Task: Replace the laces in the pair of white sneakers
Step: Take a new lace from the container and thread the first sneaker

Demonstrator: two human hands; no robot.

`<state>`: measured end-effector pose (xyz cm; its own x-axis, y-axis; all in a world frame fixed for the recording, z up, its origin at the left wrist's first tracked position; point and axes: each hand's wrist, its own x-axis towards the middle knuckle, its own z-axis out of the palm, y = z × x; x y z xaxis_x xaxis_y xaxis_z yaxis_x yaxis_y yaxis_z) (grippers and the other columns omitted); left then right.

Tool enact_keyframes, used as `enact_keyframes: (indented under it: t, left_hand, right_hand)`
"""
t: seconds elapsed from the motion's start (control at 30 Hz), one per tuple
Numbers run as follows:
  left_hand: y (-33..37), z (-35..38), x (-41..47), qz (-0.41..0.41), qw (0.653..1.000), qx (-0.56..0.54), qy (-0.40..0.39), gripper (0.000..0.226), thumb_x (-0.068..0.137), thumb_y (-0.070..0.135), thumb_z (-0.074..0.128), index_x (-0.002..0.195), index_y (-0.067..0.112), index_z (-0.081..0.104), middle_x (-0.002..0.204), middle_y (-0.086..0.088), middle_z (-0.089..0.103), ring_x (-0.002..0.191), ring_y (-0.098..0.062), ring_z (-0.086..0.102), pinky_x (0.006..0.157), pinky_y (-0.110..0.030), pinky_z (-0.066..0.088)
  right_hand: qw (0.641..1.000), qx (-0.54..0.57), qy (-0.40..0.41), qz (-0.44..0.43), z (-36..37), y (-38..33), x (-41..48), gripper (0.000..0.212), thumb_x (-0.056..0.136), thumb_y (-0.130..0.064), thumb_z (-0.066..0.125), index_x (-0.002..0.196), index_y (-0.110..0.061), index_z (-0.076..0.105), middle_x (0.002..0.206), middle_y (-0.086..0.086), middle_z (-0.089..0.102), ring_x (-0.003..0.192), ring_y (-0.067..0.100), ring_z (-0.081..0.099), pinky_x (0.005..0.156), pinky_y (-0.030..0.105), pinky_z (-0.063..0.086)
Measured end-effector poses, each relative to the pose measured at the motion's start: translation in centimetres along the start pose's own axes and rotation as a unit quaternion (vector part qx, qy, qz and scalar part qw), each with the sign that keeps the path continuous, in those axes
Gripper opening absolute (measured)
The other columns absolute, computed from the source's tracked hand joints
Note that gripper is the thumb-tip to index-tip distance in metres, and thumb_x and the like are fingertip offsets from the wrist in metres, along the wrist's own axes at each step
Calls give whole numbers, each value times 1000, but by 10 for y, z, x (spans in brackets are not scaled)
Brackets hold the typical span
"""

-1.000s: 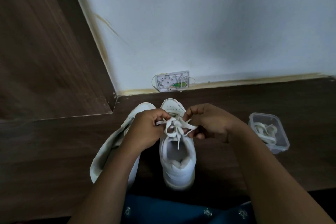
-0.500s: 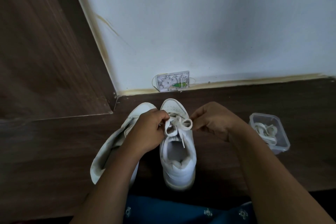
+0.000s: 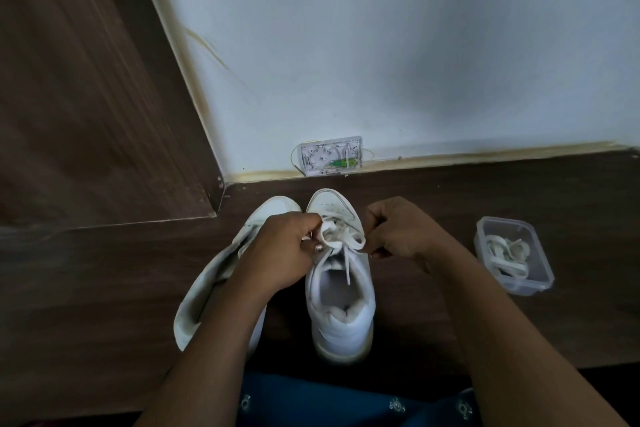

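A lace [image 3: 343,241] is being tied into a bow at the top of the upright sneaker [image 3: 341,315], which is standing on the floor [image 3: 104,305] with its toe pointed at the far wall. One loop is being pinched by the left hand [image 3: 280,253] and the other by the right hand [image 3: 398,236]. The hands are being held slightly apart, one on each side of the knot, and loose ends are hanging into the shoe's opening. This shoe is judged to be laced through, with only the bow left to tighten.

Just to its left, the second sneaker [image 3: 214,284] is lying tilted on its side. It is largely hidden behind the left forearm, so whether it is laced cannot be told. Well apart on the right, a coil of pale laces [image 3: 505,253] is being kept in a clear plastic container [image 3: 540,270]. Whether these are old or new cannot be told. A small white box [image 3: 330,156] is sitting at the foot of the far wall.
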<state>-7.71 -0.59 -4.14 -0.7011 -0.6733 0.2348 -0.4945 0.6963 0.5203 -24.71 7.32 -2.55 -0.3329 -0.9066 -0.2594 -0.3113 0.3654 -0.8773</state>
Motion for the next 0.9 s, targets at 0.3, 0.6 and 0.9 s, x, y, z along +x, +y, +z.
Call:
enact_keyframes:
  t: [0.3, 0.6, 0.9]
  left_hand:
    - [-1, 0, -3, -22, 996, -85, 2, 22, 76, 14, 74, 78, 28, 57, 70, 10, 62, 67, 2, 56, 63, -21, 43]
    - [-1, -1, 0, 16, 1000, -6, 0, 29, 71, 31, 54, 77, 7, 68, 67, 2, 53, 66, -16, 52, 61, -34, 39]
    - [0, 1, 0, 72, 997, 28, -1, 19, 78, 11, 65, 66, 18, 52, 63, 8, 40, 61, -11, 42, 55, -25, 29]
  right_hand:
    - [998, -10, -56, -25, -2, -2, -5, 24, 68, 20, 61, 79, -1, 64, 73, 20, 61, 59, 21, 55, 50, 22, 46]
    - [995, -48, -65, -50, -1, -2, -7, 3, 79, 1, 70, 82, 1, 71, 64, 7, 63, 52, 9, 52, 50, 19, 47]
    - [997, -59, -45, -37, 0, -1, -5, 11, 83, 5, 61, 76, 0, 68, 70, 16, 65, 50, 12, 57, 50, 20, 50]
